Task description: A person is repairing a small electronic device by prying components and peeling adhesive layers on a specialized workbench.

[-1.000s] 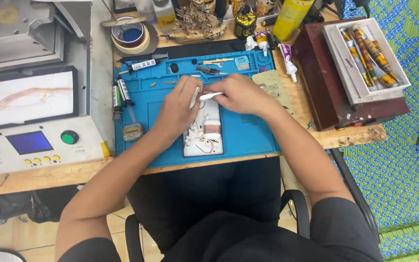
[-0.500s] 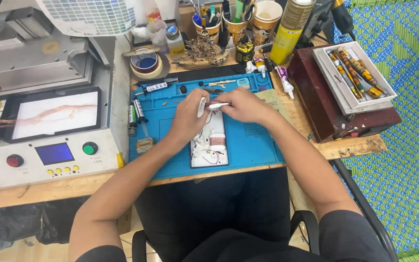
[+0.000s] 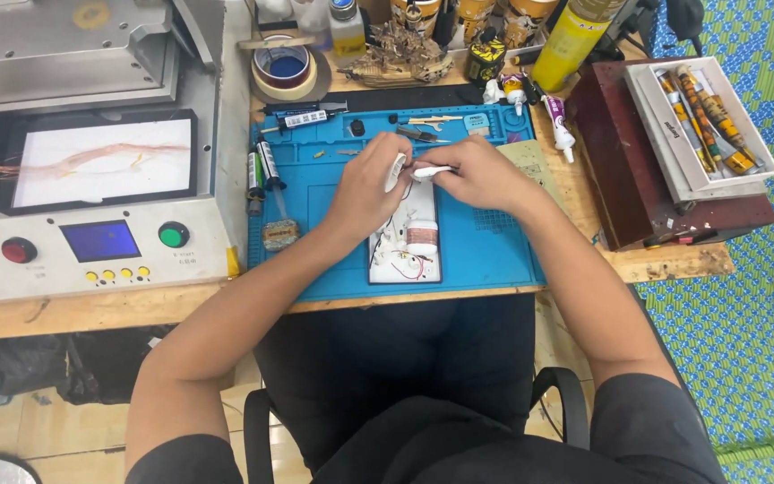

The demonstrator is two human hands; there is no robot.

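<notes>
Change: over the last second the view has drawn closer and shifted, while both hands remain together above the mat; the work looks unaltered, mid-handling.
Seat: one black chair with two curved armrests [image 3: 559,394], nearest the camera.
Worktop: one wooden worktop [image 3: 118,305] carrying one blue silicone repair mat [image 3: 485,251].
Opened device: one flat white opened device with red and black wires [image 3: 405,242] lies on the mat below the hands.
Left hand: the left hand [image 3: 365,184] has its fingers pinched on the small white curved plastic part [image 3: 396,170].
Right hand: the right hand [image 3: 481,175] has its fingers closed on a thin white tool [image 3: 432,169] touching that part.
Machine: one grey machine [image 3: 91,251] on the left, with one red and one green button.
Box: one dark red wooden box [image 3: 620,152] on the right, topped by one white tray of tubes [image 3: 674,152].
Far edge: one yellow spray can [image 3: 571,40] and one roll of tape [image 3: 284,72].
</notes>
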